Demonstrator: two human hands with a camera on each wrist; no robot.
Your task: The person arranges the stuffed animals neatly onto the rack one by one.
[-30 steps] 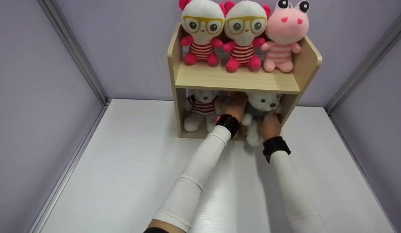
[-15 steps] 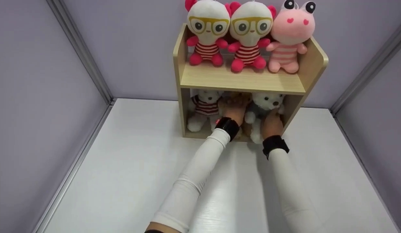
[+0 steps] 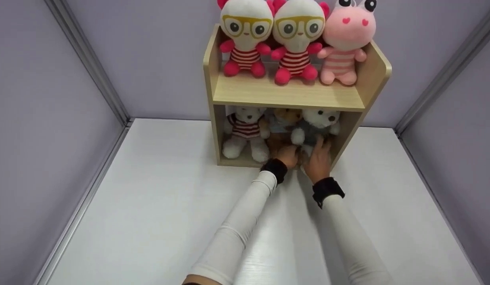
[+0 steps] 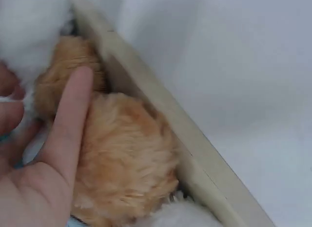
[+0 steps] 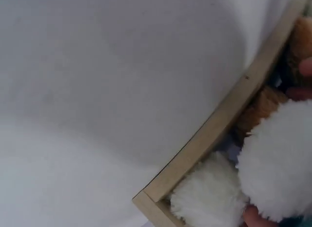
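In the shelf's lower compartment sit three plush toys: a white bear in a striped shirt (image 3: 246, 128), an orange-brown plush toy (image 3: 287, 115) and a white plush toy in a grey top (image 3: 313, 131). My left hand (image 3: 287, 156) is low at the middle toy's legs. The left wrist view shows one straight finger (image 4: 73, 119) along its orange-brown fur (image 4: 126, 156). My right hand (image 3: 319, 161) lies before the grey-topped toy, fingers extended up against it. Its white fluffy feet (image 5: 278, 161) show in the right wrist view; both hands largely hide its legs in the head view.
A wooden shelf unit (image 3: 286, 94) stands against the back wall on a white table (image 3: 169, 198). Its upper level carries two panda-like plush toys (image 3: 246, 55) in yellow glasses and a pink frog-like plush toy (image 3: 342, 51). Grey panels (image 3: 39, 138) enclose the sides.
My left hand has dropped from the middle toy's upper body to its legs, uncovering its face. My right hand has shifted left and down from the grey-topped toy's side. That toy's feet sit further back.
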